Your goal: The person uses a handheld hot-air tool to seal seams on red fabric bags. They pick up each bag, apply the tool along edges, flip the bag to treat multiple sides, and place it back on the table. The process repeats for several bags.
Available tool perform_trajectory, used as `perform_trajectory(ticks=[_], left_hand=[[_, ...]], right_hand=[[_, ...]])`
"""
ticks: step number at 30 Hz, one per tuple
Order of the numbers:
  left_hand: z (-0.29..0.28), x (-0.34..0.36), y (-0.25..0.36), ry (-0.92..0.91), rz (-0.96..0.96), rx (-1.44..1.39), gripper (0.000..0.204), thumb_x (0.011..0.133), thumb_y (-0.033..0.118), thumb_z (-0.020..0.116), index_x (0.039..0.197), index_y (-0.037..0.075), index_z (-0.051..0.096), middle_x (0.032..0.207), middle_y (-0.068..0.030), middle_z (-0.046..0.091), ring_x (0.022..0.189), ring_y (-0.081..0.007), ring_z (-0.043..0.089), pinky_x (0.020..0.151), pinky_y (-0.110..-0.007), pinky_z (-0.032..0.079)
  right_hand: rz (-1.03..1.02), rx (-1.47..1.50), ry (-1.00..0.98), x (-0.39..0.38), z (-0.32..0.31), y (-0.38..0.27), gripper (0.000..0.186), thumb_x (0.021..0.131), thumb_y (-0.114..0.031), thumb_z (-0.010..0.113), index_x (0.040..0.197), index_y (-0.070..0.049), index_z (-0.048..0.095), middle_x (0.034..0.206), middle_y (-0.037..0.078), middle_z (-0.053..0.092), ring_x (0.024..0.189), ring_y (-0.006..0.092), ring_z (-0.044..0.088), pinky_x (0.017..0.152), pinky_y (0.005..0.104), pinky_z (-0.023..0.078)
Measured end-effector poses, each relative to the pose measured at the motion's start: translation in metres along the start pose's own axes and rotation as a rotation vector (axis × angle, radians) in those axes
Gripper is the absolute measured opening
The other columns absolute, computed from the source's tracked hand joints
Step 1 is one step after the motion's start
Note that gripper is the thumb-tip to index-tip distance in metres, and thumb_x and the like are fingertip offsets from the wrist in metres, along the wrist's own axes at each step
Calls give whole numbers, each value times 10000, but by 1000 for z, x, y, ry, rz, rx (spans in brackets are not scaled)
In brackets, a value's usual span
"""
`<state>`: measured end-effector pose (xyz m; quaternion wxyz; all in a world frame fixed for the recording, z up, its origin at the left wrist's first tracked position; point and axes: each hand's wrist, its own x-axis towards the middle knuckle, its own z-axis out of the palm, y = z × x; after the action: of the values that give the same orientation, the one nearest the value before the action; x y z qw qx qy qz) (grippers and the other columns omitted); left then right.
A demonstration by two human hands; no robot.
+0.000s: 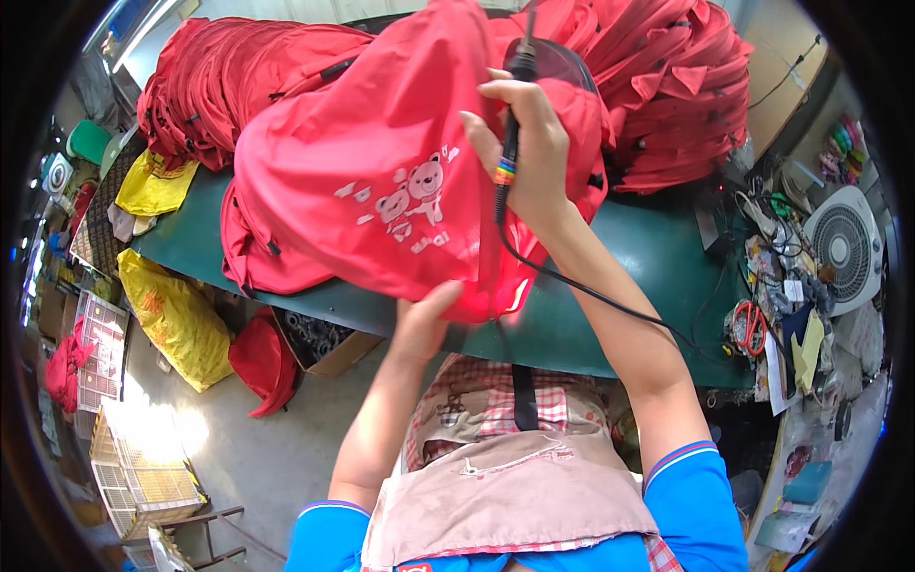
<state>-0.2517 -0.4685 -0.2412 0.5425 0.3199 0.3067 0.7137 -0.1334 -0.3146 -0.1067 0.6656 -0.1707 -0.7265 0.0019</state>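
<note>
A red backpack (334, 181) with white printed bears lies across the green-topped table in front of me. My left hand (426, 322) grips its near lower edge, thumb on top of the fabric and the other fingers hidden beneath. In my right hand (540, 143) is what looks like a soldering iron (507, 157), with a black handle, a band of coloured stripes and a thin metal shaft pointing up and away. I hold it above the right side of the backpack. Its black cord (610, 307) trails past my right forearm to the table's right end.
Stacked red bags (243, 76) fill the table's far left, and another red pile (667, 95) its far right. Orange-handled scissors (750, 327), cables and a white fan (843, 250) crowd the right. Below the left edge are a yellow bag (174, 319) and a cardboard box (345, 351).
</note>
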Motion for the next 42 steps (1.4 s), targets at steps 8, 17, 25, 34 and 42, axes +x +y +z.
perform_trajectory(ticks=[8,17,25,34,42], left_hand=[[12,-4,4,86,21,217,552,806,38,821,1302,16,581,1220,-70,664,1105,-181,642,972,-352,516],[24,-5,13,81,-27,412,435,872,46,774,1270,13,604,1158,-65,688,1036,-159,657,908,-318,526],[30,-11,12,16,92,487,324,918,102,744,1198,-20,635,1100,-71,703,990,-137,652,861,-311,523],[39,-17,-1,49,137,513,294,925,93,733,1176,-23,635,1101,-78,699,978,-143,658,851,-316,527],[33,-13,4,3,98,491,332,924,83,720,1217,-29,613,1101,-85,700,1004,-160,662,864,-337,530]], right_hand=[[-249,-548,-260,-30,-72,33,237,826,-184,783,1031,-229,675,1302,10,688,1257,178,584,1212,543,122],[141,192,-51,-65,-114,-57,332,936,-127,620,1214,34,536,931,114,610,764,196,560,748,352,482],[331,135,-453,-109,-138,-148,406,770,117,657,1154,-7,701,659,69,541,500,183,548,478,308,461],[259,55,-395,-116,-110,-127,243,826,69,576,1031,22,698,617,74,536,459,174,511,449,310,420],[1004,529,-631,-35,-149,-128,182,1005,-134,560,961,8,665,614,60,636,532,96,612,500,254,454]])
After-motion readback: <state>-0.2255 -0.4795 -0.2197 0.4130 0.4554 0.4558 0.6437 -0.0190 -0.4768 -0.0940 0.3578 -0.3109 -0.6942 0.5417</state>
